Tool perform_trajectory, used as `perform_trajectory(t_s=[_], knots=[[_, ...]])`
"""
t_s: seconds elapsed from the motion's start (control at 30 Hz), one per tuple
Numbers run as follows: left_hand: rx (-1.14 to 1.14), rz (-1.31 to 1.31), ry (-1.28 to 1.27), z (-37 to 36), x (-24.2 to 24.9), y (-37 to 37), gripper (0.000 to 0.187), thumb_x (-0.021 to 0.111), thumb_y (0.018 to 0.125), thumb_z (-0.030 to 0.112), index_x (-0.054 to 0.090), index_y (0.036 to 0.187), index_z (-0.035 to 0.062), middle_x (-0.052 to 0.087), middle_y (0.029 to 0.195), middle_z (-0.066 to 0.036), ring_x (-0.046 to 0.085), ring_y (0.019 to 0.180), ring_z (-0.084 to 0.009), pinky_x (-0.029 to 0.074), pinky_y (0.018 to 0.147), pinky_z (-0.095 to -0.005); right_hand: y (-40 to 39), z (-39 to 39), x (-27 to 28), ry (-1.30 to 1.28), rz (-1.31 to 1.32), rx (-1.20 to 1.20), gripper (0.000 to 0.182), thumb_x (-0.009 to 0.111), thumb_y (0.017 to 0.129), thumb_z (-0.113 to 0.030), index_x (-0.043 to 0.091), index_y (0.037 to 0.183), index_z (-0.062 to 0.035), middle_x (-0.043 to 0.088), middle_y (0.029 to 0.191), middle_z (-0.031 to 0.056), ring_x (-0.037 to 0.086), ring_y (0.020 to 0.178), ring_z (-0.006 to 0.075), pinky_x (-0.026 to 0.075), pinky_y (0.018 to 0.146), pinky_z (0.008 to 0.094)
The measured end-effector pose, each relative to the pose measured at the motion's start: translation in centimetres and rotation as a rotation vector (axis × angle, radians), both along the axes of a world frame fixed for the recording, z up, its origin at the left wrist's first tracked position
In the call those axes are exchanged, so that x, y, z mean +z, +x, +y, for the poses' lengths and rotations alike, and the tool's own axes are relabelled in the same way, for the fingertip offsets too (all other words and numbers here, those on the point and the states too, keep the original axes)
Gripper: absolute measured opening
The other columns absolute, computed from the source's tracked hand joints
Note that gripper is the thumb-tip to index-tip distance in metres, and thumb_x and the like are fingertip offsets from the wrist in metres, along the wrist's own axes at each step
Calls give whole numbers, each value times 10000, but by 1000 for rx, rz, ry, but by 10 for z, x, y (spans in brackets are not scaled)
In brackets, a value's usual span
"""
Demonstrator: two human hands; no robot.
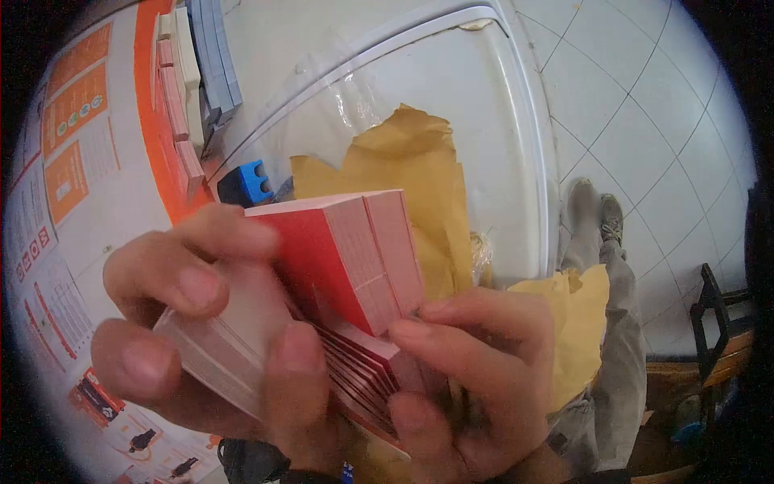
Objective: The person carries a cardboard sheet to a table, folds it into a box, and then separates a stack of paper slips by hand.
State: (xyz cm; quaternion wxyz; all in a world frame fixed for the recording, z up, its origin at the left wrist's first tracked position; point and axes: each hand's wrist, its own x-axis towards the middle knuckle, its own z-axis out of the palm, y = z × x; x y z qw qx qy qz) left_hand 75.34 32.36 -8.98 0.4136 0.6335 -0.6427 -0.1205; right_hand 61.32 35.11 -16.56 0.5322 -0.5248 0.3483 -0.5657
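A thick stack of small red-faced booklets or cards (302, 242) with pale pinkish edges is held up in front of me. My left hand (161, 270) is closed around its left part, with fingers and thumb on both sides. The lower layers fan apart slightly, showing thin red lines between them. My right hand (496, 375) is closed on the stack's right corner, its fingertips pressing the edges. A block with a red face stands tilted up above the fanned layers. Where the palms meet the stack is hidden.
Torn brown paper (435, 202) lies behind the stack on a white surface (500, 145). A blue object (246, 184) is beside it. Pink, white and blue-grey stacks (214, 56) stand at upper left, near an orange-and-white printed sheet (81, 161). Tiled floor (629, 105) and a person's legs (597, 347) are right.
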Motion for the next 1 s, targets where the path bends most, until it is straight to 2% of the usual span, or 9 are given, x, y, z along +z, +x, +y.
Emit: perform_trajectory(t_s=[0.13,0.23,0.4,0.57,0.7,0.9,1.0], knots=[[130,-29,118,2,9,-14,741,693,812,155,356,1460,29,407,1037,-113,463,980,-242,467,880,-387,4,7,2,107,-87,39,330,735,842,-118,691,1152,-13,618,1143,170,627,969,294,509,830,376],[126,4,177,1,8,-21,760,704,823,164,338,1464,-19,403,983,-104,446,914,-198,439,807,-336,16,11,16,232,-239,-68,318,731,843,-123,698,1138,-9,611,1156,172,630,963,297,511,822,379],[21,-135,199,-1,8,-4,752,740,799,174,367,1413,-47,386,949,-76,414,874,-160,389,767,-290,4,3,-3,8,-33,-6,332,729,841,-146,704,1144,-15,622,1133,174,632,963,301,510,817,376],[97,-68,167,-5,9,-12,569,746,769,145,446,1220,-29,389,921,-58,400,849,-147,383,763,-278,8,2,-5,-19,-27,-71,334,742,832,-163,716,1139,-34,637,1098,164,627,974,300,508,821,368],[131,-10,186,-7,11,-15,444,739,765,122,450,1082,9,390,897,-52,395,835,-148,383,758,-276,7,3,1,46,-48,-62,335,745,837,-163,715,1147,-40,638,1102,157,629,975,295,509,824,365],[81,9,201,-6,13,-12,439,736,771,109,440,1084,19,389,895,-55,396,831,-152,384,751,-274,5,-3,10,101,-86,-30,342,736,851,-148,702,1172,-35,627,1125,163,628,977,293,508,842,370],[0,-27,187,-6,9,-7,457,725,780,90,446,1136,21,393,906,-58,397,832,-155,390,742,-274,5,-3,7,88,-77,-25,338,735,851,-147,703,1169,-36,629,1117,163,629,978,293,508,844,370]])
